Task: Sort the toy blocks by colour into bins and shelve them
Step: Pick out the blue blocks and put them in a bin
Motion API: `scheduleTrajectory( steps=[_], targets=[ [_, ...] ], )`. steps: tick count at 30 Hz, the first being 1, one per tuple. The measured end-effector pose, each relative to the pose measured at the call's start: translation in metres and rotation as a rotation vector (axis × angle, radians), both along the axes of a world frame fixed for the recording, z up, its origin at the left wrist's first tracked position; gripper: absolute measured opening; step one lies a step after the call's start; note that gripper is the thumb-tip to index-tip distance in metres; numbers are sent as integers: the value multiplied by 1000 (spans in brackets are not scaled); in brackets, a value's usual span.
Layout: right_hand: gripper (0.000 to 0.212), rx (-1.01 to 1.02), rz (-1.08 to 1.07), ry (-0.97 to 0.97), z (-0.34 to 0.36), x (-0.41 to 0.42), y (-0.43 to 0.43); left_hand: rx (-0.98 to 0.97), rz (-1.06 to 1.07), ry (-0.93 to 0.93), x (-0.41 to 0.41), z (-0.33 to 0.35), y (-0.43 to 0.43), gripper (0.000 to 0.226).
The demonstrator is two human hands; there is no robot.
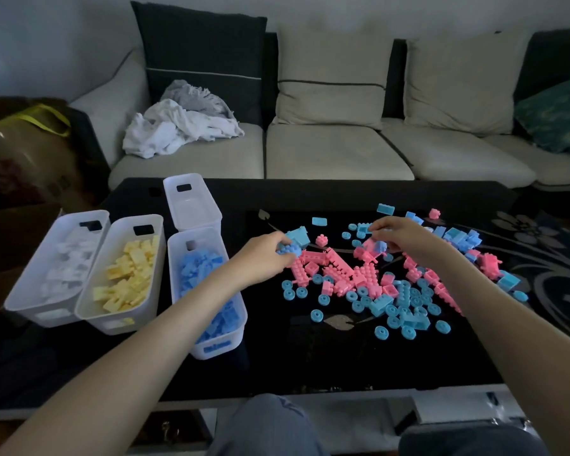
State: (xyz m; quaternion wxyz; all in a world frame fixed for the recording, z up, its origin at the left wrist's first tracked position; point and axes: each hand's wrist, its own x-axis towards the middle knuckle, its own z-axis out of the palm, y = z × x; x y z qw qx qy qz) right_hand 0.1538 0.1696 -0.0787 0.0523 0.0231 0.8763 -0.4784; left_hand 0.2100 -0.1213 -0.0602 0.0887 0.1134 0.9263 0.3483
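Pink and blue toy blocks [369, 278] lie mixed in a heap on the black glass table [310, 357]. My left hand [264, 255] grips a handful of blue blocks [292, 245] at the heap's left edge. My right hand [399, 235] pinches a small blue block [372, 229] over the heap's far middle. To the left stand white bins: one with blue blocks [208, 291], one with yellow blocks [125, 278], one with white blocks [60, 271] and an empty bin [191, 202] behind the blue one.
A beige sofa [326, 149] with cushions and crumpled white cloth [181, 126] stands behind the table. A bag with yellow handles [27, 139] sits at far left. Blue wheel pieces [316, 314] lie scattered toward the table's near side. My knees show at the bottom edge.
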Motion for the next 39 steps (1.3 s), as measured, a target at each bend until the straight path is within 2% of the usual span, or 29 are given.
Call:
scheduleTrajectory(
  steps=[3, 6, 9, 13, 16, 20, 23, 25, 27, 30, 32, 34, 39],
  targets=[
    [19, -56, 34, -30, 1, 3, 4, 40, -20, -22, 1, -3, 8, 36],
    [29, -41, -58, -29, -1, -1, 8, 51, -41, -29, 1, -1, 16, 34],
    [33, 153, -94, -18, -8, -1, 10, 20, -65, -20, 0, 0, 23, 32],
    [24, 417, 62, -8, -18, 1, 10, 16, -72, -20, -5, -5, 30, 29],
    [26, 615, 104, 18, -25, 1, 8, 18, -58, -22, -9, -13, 33, 20],
    [31, 739, 83, 74, -23, 6, 1, -6, -64, -9, -8, -13, 32, 22],
    [37, 669, 54, 196, -4, 10, -17, -29, -22, 34, -3, -1, 19, 36],
    [35, 591, 108, 280, 16, 16, -46, -16, 123, 98, -3, 9, -3, 48],
    [33, 517, 223, 350, 37, 28, -86, -46, 275, 138, -2, 17, -35, 55],
    [31, 393, 434, 389, 51, 54, -153, -218, 406, 84, 3, 24, -81, 52],
    [34, 326, 567, 413, 48, 69, -198, -264, 425, 76, 9, 22, -104, 45],
    [39, 350, 659, 399, 40, 79, -233, -278, 400, 75, 14, 18, -116, 46],
    [65, 556, 713, 313, 20, 81, -252, -270, 218, -12, 34, 15, -114, 73]
  ],
)
